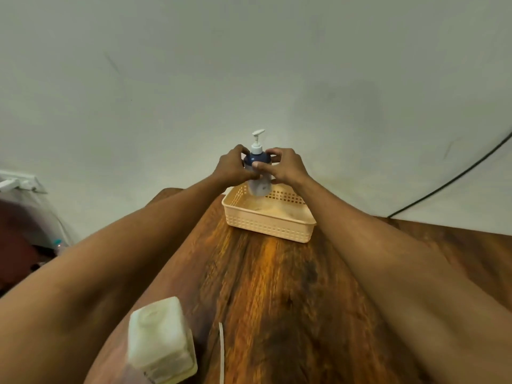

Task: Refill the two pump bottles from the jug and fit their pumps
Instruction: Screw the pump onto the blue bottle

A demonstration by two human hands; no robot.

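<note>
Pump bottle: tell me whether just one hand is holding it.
No, the left hand and the right hand both grip the pump bottle, one on each side.

- A plain pale wall is seen across the upper frame.
- A dark cable is draped at the right.
- A wood-grain table is shown below.

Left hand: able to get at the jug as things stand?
Probably not yet: the left hand grips the pump bottle together with the right hand. The jug stands unobstructed beside the left forearm, so letting go should suffice.
</note>
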